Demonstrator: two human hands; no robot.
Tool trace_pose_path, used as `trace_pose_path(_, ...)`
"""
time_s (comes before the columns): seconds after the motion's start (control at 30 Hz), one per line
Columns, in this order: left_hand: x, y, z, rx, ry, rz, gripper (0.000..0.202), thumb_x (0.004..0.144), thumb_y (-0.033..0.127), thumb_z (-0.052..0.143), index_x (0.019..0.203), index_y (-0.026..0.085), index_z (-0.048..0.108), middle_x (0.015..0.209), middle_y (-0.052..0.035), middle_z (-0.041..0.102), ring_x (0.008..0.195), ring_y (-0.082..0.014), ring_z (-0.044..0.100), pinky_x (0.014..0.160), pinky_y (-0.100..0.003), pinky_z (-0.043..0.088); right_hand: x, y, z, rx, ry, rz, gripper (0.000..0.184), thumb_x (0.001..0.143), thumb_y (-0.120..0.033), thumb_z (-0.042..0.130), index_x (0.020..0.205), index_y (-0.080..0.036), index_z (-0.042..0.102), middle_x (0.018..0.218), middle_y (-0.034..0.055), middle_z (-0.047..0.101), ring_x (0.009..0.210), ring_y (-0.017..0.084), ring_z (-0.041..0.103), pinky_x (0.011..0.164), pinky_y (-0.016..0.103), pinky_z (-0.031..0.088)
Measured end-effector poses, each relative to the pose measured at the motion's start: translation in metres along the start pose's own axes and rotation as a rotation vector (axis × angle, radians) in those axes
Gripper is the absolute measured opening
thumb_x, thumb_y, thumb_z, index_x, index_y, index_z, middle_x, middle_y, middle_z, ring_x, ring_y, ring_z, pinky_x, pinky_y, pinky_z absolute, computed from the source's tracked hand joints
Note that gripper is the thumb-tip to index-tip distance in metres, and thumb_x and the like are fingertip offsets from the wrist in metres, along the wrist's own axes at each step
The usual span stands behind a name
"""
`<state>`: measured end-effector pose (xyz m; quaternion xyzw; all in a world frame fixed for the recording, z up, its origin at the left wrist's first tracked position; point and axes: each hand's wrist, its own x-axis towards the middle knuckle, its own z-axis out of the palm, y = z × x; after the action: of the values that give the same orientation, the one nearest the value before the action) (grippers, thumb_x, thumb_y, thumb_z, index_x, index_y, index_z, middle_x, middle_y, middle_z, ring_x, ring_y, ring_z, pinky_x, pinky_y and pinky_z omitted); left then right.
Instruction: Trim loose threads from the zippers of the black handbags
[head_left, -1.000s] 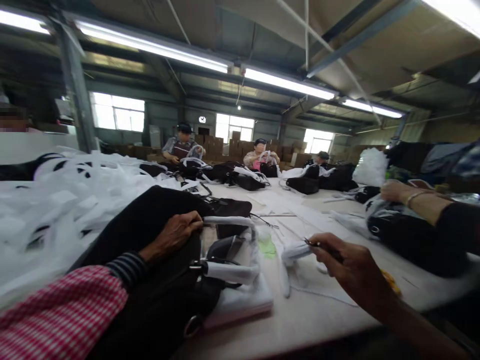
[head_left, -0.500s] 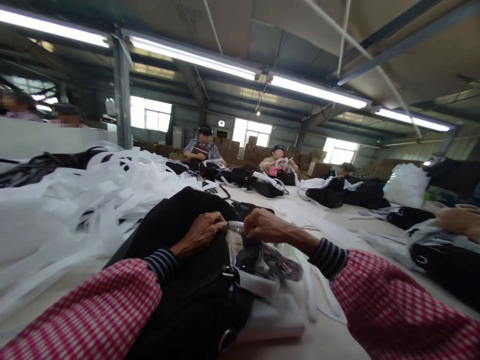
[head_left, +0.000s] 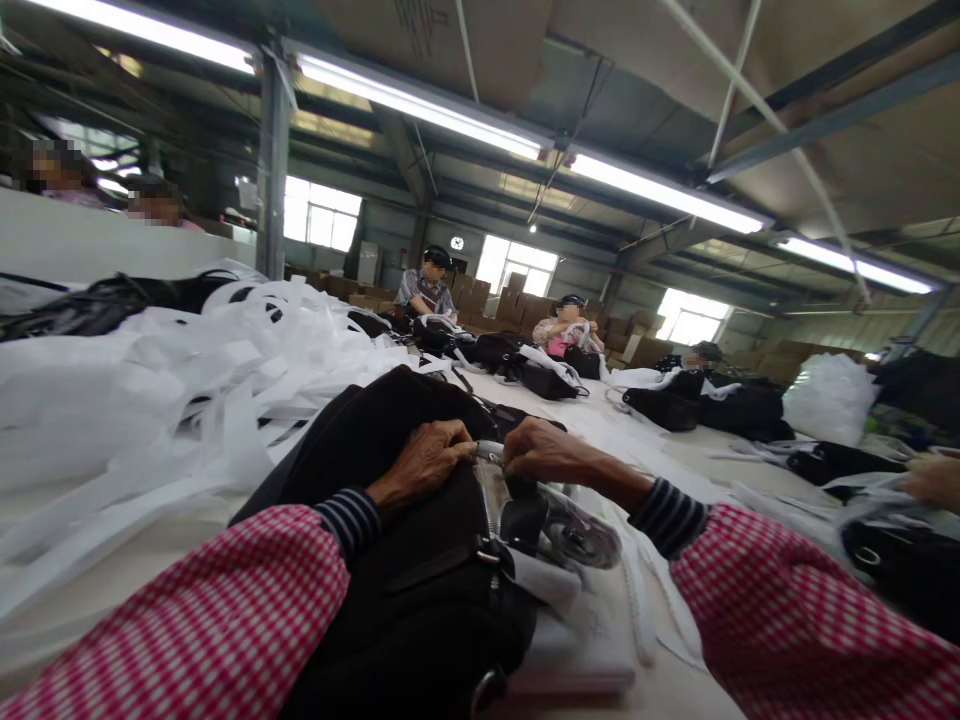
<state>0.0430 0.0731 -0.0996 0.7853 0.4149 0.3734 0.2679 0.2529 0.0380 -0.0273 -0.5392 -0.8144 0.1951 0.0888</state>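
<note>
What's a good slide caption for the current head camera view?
Left hand and right hand close together at a black bag, beside a heap of white strips.

The bag is black, the sleeves red-checked.

Wearing loose, puffy sleeves in a small pinkish-red and white check, left and right alike, ending in snug dark cuffs ringed with thin grey stripes.
</note>
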Motion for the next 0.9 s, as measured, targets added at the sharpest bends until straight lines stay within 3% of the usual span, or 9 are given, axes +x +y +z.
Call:
trace_pose_path(0.47, 0.000, -0.001, 0.001, 0.015, -0.002, 0.002, 0.025, 0.086, 0.039, 0.060, 0.078, 0.018, 0.069, 0.075, -0.0040, 0.070, 0.072, -0.0200, 0.060, 0.067, -0.030, 0.035, 0.003, -0.005, 0.001, 0.002, 0.042, 0.103, 0.006, 0.064, -0.015, 0.061, 0.064, -0.013, 0.067, 0.055, -0.0019, 0.057, 0.051, 0.009, 0.045, 0.049, 0.023, 0.031)
trace_pose_path(0.9, 0.002, -0.005, 0.003, -0.003, -0.011, 0.014, 0.027, 0.083, 0.042, 0.059, 0.074, 0.018, 0.069, 0.070, -0.0019, 0.066, 0.069, -0.0187, 0.058, 0.064, -0.029, 0.035, 0.006, -0.005, 0.008, -0.071, 0.018, -0.018, 0.006, 0.066, -0.012, 0.064, 0.069, -0.013, 0.069, 0.061, -0.0024, 0.055, 0.060, 0.011, 0.047, 0.056, 0.024, 0.034)
